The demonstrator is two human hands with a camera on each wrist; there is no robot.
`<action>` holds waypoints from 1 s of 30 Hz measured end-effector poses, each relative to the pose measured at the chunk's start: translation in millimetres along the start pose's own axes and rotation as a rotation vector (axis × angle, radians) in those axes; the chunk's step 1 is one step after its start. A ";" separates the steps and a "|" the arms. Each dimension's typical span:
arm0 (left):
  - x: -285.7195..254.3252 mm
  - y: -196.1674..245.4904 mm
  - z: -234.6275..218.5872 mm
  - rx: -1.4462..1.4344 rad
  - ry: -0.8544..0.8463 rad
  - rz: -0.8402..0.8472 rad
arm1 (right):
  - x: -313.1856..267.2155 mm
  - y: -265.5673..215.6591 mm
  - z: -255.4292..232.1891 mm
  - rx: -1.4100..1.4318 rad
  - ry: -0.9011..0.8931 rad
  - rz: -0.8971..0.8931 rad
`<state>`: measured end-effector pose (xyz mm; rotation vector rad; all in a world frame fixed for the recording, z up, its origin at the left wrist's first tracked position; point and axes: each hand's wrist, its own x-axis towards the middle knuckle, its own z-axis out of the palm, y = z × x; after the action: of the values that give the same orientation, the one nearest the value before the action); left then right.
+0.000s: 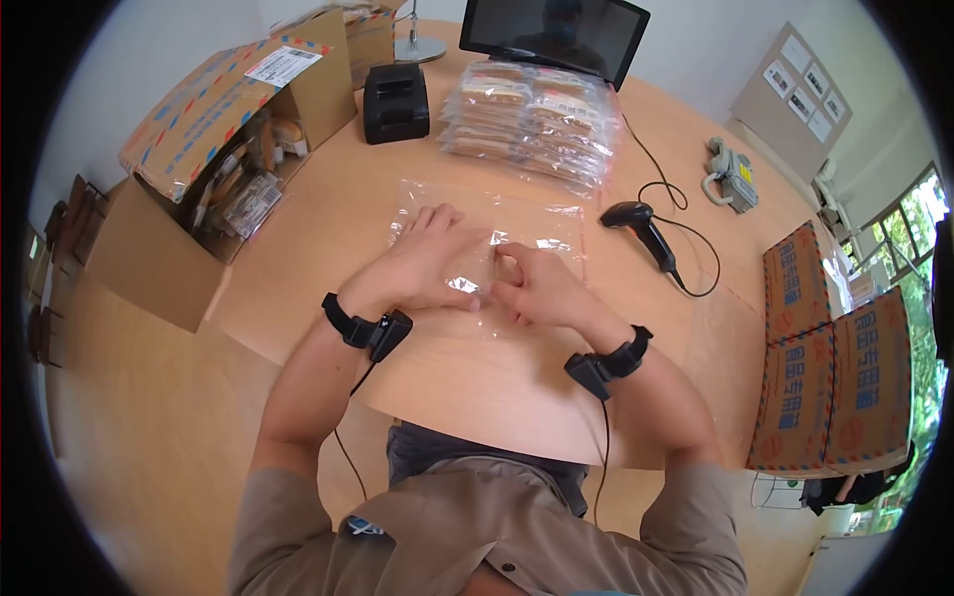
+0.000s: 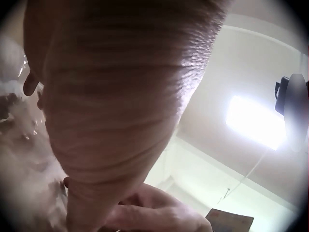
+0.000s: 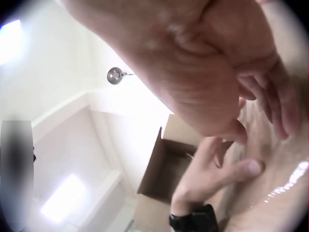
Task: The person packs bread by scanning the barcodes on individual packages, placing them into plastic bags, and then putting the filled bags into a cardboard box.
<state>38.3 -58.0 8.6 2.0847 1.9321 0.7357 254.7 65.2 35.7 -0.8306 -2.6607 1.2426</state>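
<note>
A clear plastic bag [image 1: 553, 221] lies flat on the wooden table, under both hands. My left hand [image 1: 429, 260] rests on its left part with fingers spread and thumb stretched toward the right hand. My right hand [image 1: 542, 286] is at the middle of the bag, thumb and index finger bent together at the film. In the right wrist view, other fingers [image 3: 288, 123] of that hand reach down to the shiny plastic, and the left hand [image 3: 207, 176] shows close by. The left wrist view is mostly filled by the left palm [image 2: 111, 106].
A stack of bagged flat packets [image 1: 527, 119] stands behind the bag, before a monitor [image 1: 556, 35]. An open carton [image 1: 238, 129] with packed goods is at the left, near a black device [image 1: 396, 102]. A barcode scanner [image 1: 641, 233], telephone [image 1: 732, 177] and cartons [image 1: 835, 368] are at the right.
</note>
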 end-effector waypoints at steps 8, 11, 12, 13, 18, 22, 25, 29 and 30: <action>-1.7 -22.4 -11.3 0.072 -0.152 -0.023 | -10.0 34.4 -163.5 0.077 0.477 -0.004; 1.4 -22.6 -13.8 -0.025 -0.062 0.009 | -23.0 103.8 -206.6 -0.270 0.588 0.191; 3.4 -26.2 -16.2 -0.074 -0.010 0.002 | -22.1 126.3 -211.0 -0.326 0.554 0.233; 4.1 -33.9 -19.2 -0.050 0.002 -0.035 | -24.4 124.6 -205.2 -0.337 0.523 0.246; 12.3 -92.1 -61.0 0.050 0.281 -0.358 | -16.8 120.5 -190.8 -0.156 0.334 0.397; -12.9 -124.6 -132.4 0.437 0.232 -0.809 | -2.1 129.4 -181.0 -0.239 0.296 0.357; -46.0 -172.2 -161.2 0.720 0.169 -0.974 | 0.1 117.4 -170.8 -0.219 0.281 0.324; -79.9 -184.6 -190.2 0.637 0.024 -0.929 | 3.9 133.2 -172.3 -0.130 0.241 0.266; -83.2 -187.0 -190.6 0.639 0.021 -0.927 | 4.2 135.4 -172.3 -0.127 0.241 0.268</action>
<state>-219.3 -151.0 65.3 1.0796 3.0008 -0.0811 361.9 255.7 50.4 -1.3020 -2.5143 0.9520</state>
